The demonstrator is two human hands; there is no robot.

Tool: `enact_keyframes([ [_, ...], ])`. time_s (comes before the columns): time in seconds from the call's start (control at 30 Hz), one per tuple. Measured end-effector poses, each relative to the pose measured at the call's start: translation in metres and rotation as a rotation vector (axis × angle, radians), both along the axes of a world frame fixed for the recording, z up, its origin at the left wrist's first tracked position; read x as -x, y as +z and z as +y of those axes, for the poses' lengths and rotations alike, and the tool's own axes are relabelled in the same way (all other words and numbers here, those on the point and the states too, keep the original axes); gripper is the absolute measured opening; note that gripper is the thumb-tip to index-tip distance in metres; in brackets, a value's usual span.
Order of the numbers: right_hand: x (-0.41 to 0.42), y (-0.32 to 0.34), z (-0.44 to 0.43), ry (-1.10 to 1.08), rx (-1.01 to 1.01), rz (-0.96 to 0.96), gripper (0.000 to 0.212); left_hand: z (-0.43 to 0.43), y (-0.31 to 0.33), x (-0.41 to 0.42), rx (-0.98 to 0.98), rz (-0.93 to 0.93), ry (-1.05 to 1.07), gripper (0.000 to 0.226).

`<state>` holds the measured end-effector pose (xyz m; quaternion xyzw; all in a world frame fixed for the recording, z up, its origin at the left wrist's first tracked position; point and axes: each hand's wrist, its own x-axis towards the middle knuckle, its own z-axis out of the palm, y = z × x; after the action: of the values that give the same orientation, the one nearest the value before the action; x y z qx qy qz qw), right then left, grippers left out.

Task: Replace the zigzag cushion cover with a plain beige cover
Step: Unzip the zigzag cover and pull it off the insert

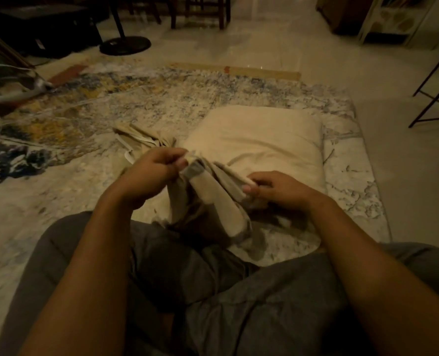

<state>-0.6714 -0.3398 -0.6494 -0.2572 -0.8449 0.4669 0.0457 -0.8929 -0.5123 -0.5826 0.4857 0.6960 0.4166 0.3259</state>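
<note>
**Both hands grip the beige cover at the rug's near edge**

A person sits cross-legged in grey trousers [239, 291] on a patterned rug [84, 111]. The left hand [154, 173] is clenched round a bunched fold of the beige cover [213, 201], thumb pressed against the cloth. The right hand [277, 188] pinches another edge of it between curled fingers and thumb. The cover hangs between them over the rug's near edge. Just beyond it, a pale cushion [259, 140] lies flat towards the rug's right edge, its near side touching the cover's folds. A crumpled cloth [141, 140] with white strips lies beside the cushion's left corner. A dark round fan base [125, 44] stands past the rug's far edge.
</note>
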Motion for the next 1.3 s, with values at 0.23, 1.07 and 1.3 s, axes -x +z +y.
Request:
enact_keyframes([
  [0.23,0.018,0.014,-0.016,-0.195,-0.109,0.34,0.023,0.024,0.021,0.003,-0.367,0.221,0.242,0.022],
  [1.07,-0.026,0.082,-0.026,-0.264,-0.284,0.314,0.064,0.074,0.129,-0.074,-0.391,0.033,0.006,0.014],
  [1.3,-0.057,0.111,-0.014,-0.355,0.54,0.875,0.04,0.072,0.155,-0.064,-0.432,0.071,-0.116,0.022],
])
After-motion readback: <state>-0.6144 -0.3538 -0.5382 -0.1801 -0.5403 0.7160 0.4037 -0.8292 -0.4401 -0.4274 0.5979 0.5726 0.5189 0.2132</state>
